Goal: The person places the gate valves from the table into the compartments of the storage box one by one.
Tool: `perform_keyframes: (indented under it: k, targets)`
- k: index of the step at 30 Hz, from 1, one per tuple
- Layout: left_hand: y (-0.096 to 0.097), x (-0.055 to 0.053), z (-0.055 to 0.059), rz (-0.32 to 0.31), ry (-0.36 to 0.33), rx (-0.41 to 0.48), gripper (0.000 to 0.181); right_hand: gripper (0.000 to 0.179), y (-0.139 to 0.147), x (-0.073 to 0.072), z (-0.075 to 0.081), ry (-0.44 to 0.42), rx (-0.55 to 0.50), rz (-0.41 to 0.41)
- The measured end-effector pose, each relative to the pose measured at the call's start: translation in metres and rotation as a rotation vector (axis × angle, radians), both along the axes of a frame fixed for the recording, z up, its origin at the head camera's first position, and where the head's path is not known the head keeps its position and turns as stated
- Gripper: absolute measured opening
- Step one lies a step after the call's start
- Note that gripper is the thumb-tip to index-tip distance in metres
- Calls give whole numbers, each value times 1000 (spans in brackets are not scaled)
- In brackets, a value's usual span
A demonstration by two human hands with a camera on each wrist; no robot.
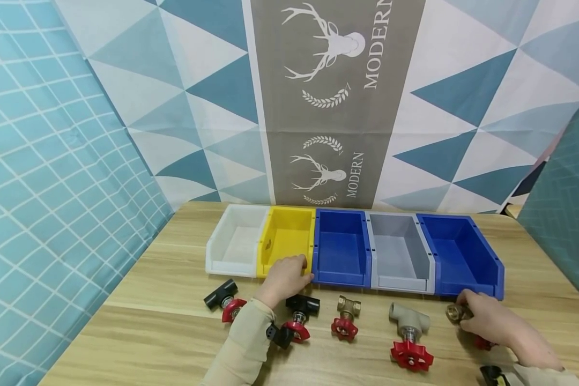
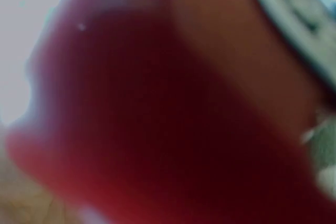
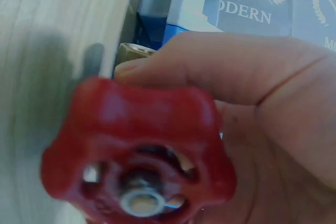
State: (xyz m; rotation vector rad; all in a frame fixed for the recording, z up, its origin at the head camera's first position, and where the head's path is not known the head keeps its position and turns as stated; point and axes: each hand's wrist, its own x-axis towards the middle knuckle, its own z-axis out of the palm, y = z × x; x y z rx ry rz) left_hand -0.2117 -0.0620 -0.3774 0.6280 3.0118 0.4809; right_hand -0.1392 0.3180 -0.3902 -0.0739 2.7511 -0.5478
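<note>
My right hand (image 1: 489, 319) grips a brass valve (image 1: 454, 313) in front of the right blue bin (image 1: 494, 287). Its red handwheel (image 3: 142, 145) fills the near part of the right wrist view, with the thumb (image 3: 210, 61) lying along the brass body behind it. My left hand (image 1: 283, 276), fingers loosely bent, is at the front edge of the yellow bin (image 1: 265, 252), beside the middle blue bin (image 1: 342, 277). Below its wrist lies a black tee valve (image 1: 311, 305) with a red handwheel. Dark red blur covers most of the left wrist view.
A white bin (image 1: 217, 252) and a grey bin (image 1: 402, 284) complete the row. On the wooden table (image 1: 149, 332) lie another black valve (image 1: 222, 294), a smaller brass valve (image 1: 349, 306) and a large grey valve (image 1: 409, 320), all with red handwheels. Patterned cloth hangs behind.
</note>
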Motion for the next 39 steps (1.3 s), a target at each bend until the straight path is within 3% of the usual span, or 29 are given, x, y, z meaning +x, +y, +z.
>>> perform_keyframes:
  k: [7,13,17,24,39]
  targets:
    - [1,-1,1,24,-30,51,30,31,-3,3,11,103,29,1]
    - [5,-3,0,42,-27,152,60,31,-4,5,22,150,42,-29]
    - [7,-3,-2,30,-8,194,73,31,-1,4,27,246,86,-3]
    - [10,-1,-4,36,8,192,72,31,-2,1,38,408,67,-32]
    - [7,0,-2,30,0,180,74,33,-13,-17,52,569,6,-165]
